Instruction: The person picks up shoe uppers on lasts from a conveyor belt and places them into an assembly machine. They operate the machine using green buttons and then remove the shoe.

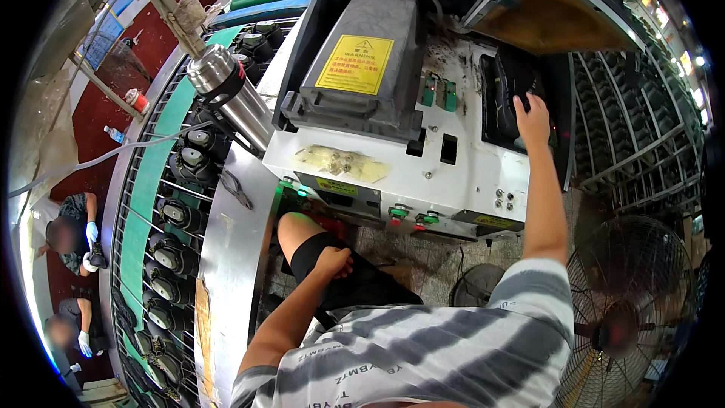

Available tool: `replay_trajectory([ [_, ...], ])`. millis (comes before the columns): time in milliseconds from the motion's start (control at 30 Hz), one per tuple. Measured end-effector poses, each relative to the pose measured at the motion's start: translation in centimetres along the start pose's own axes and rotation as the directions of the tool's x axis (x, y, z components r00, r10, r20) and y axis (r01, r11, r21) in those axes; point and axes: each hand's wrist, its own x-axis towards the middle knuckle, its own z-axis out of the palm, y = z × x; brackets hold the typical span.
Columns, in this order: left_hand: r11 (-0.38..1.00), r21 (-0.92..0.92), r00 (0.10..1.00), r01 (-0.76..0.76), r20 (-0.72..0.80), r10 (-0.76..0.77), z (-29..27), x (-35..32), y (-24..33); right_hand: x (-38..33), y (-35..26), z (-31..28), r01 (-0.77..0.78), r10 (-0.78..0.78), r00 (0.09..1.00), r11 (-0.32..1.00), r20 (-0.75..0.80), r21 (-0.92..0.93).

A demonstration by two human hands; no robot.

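Reaching forward, the right hand [533,117] lays spread fingers [541,103] flat on a black shoe [512,79] in the machine [393,159]; the left hand [334,261] rests curled, empty, on the knee [294,228].

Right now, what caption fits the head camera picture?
Right hand presses a black shoe in the machine; left hand rests on the knee.
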Motion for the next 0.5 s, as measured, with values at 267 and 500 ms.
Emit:
replay_trajectory([
  [267, 0.420, 0.275, 0.497, -0.865, 0.354, 0.792, 11.7, 3.3, 8.2, -27.7, 5.5, -5.0, -0.608, 0.985, 0.171, 0.091, 0.018, 0.789],
  [500, 0.588, 0.012, 0.582, -0.809, 0.155, 0.798, 14.0, 3.3, 9.3, -32.5, 10.6, -5.3, -0.726, 0.728, 0.391, -0.131, 0.562, 0.675],
])
